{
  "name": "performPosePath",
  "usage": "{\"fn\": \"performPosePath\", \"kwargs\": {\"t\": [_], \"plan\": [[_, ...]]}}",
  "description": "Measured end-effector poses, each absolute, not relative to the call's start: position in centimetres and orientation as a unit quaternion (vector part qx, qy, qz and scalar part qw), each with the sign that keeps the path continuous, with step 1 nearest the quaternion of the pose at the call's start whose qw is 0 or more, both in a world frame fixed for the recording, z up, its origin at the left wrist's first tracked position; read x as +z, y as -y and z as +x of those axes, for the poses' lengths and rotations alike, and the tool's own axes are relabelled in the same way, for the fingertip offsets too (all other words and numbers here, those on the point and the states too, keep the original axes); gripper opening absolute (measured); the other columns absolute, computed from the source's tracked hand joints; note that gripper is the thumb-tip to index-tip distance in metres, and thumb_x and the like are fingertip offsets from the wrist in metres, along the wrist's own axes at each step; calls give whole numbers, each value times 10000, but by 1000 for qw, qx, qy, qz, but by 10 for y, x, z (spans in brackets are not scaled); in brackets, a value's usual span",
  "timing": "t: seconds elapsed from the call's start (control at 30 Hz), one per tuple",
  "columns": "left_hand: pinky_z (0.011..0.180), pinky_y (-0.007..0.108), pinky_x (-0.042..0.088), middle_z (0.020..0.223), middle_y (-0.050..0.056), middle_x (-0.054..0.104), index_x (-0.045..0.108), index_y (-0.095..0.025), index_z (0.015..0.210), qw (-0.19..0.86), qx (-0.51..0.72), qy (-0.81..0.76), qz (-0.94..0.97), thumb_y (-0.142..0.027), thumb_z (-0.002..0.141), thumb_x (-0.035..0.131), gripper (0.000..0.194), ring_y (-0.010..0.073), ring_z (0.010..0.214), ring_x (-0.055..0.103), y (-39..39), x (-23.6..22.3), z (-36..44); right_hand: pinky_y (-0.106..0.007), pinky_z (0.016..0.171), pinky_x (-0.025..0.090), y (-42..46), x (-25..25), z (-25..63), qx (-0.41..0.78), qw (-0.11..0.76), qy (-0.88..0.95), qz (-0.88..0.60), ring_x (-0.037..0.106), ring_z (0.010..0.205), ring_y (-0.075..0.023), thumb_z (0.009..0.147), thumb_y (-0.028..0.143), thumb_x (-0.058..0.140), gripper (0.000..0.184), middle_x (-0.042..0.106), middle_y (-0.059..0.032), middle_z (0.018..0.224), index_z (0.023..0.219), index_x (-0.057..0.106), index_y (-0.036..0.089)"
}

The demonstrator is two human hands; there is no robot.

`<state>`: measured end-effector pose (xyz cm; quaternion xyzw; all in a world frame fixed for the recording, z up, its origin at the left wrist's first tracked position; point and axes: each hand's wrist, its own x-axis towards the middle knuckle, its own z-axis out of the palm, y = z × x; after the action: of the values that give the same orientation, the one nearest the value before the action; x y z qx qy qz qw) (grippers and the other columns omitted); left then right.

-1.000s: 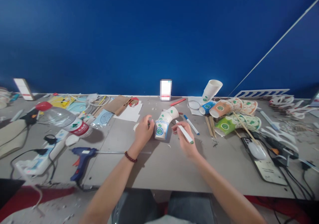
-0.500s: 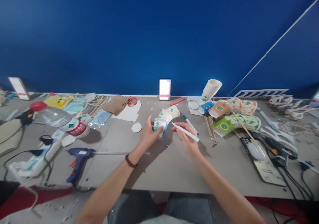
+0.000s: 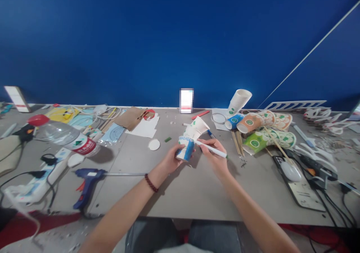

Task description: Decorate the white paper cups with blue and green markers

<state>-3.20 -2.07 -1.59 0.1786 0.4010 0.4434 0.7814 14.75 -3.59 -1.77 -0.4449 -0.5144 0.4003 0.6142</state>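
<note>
Tilted above the table is a pair of joined paper cups (image 3: 186, 145), one with a blue band and blue pattern, the other white with green marks. My left hand (image 3: 172, 159) wraps round the blue-banded cup from below. In my right hand (image 3: 215, 156) is a white marker pen (image 3: 210, 148), its tip at the cups' side near where the two meet. A small green pen cap (image 3: 168, 139) lies on the table left of the cups. Behind my right hand, a blue-and-white marker (image 3: 210, 133) is partly hidden.
On the right lie decorated paper cups (image 3: 254, 143), a stack of white cups (image 3: 239, 102), wooden sticks (image 3: 237, 143) and a computer mouse (image 3: 289, 170). On the left are a blue glue gun (image 3: 89, 185), a water bottle (image 3: 66, 136), a power strip (image 3: 46, 178) and a white disc (image 3: 154, 144).
My left hand has turned the cups, so the blue band faces me more. The marker tip has come to the cups' surface. The green cap now shows on the table.
</note>
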Motion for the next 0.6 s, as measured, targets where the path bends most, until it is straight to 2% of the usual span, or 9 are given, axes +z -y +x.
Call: {"fn": "performPosePath", "kwargs": {"t": [0.17,0.4,0.6], "plan": [[600,317,589,952,111,786,625,-128,1235,770,449,-413,190,-202,776,700,472,261,766,769,23,-13,-30,-450,923,634,37,-18,148,414,597,527,-440,786,1085,-298,872,491,769,257,833,-115,1079,886,687,247],[578,306,586,839,90,760,652,-118,1127,758,472,-415,174,-349,876,687,343,230,711,748,22,-13,-27,-441,850,653,40,-13,144,389,586,552,-448,809,988,-299,864,475,768,243,841,-116,1034,869,693,244],[611,290,597,880,74,761,645,-162,1102,742,486,-407,219,-415,851,759,374,211,739,752,24,-16,-25,-456,881,650,40,-14,144,375,584,559,-454,801,1043,-311,857,451,773,220,841,-120,1043,867,690,248]]}}
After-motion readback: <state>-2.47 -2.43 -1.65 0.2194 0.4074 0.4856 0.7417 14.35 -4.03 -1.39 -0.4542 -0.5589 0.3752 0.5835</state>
